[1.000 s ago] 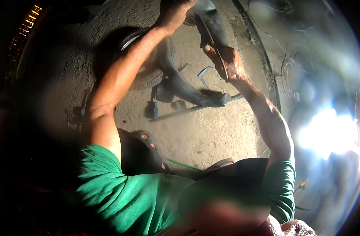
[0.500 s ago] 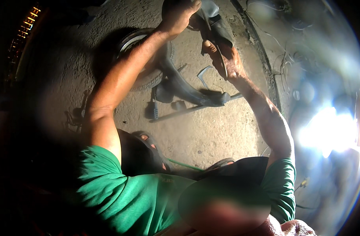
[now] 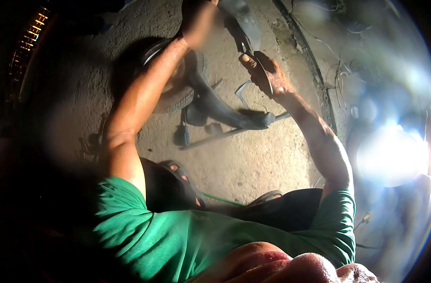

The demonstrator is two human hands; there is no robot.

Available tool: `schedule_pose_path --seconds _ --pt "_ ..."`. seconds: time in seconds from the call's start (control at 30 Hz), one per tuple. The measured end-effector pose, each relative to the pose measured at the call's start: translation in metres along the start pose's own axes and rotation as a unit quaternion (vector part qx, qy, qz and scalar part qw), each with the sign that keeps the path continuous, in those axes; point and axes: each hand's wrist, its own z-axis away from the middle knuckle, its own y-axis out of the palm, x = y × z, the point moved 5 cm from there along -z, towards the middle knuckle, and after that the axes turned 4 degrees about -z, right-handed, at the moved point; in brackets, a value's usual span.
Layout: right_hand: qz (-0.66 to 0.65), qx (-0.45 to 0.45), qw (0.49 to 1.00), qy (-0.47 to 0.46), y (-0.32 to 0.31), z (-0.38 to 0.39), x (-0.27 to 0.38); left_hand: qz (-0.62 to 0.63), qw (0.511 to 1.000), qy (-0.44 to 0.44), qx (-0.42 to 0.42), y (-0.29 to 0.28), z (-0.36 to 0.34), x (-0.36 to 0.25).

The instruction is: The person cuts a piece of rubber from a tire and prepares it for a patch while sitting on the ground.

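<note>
My right hand [image 3: 269,75] is closed on the lower end of a dark, shiny, curved band [image 3: 247,28], which looks like rubber. Its thumb lies along the band, and a thin curved edge shows at the palm. The band's upper end runs out at the top edge. My left hand [image 3: 201,23], blurred by motion, is just left of the band; its fingers are hard to make out. Below both hands, a dark tube [image 3: 220,106] bends across the floor beside a tyred wheel [image 3: 177,96], which my left forearm partly covers.
A long dark bar [image 3: 210,138] lies on the concrete floor near a tool with a ridged end [image 3: 185,134]. A pale curved piece [image 3: 243,94] rests beyond the tube. Loose wires [image 3: 338,70] trail at the right, where a bright lamp [image 3: 392,155] glares. My sandalled feet are close by.
My left hand has moved left and slightly down, apart from my right. The dark band has shifted up and left at its lower part. My right hand has hardly moved.
</note>
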Motion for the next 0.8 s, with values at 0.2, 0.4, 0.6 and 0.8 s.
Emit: schedule_pose_path --seconds 0.2,0.4,0.6,0.8 --pt "-0.151 0.079 0.985 0.031 0.011 -0.008 -0.009 -0.200 0.960 0.179 -0.082 -0.001 0.011 -0.022" --pt "-0.258 0.091 0.962 -0.008 0.015 -0.008 -0.015 -0.209 0.910 0.323 -0.151 0.005 0.012 -0.026" --pt "-0.408 0.093 0.908 -0.013 0.026 -0.015 -0.007 -0.561 0.605 0.535 -0.179 0.026 0.037 0.042" --pt "-0.460 0.028 0.887 -0.021 0.024 -0.015 -0.006 -0.660 0.666 0.349 0.001 0.064 0.050 -0.017"
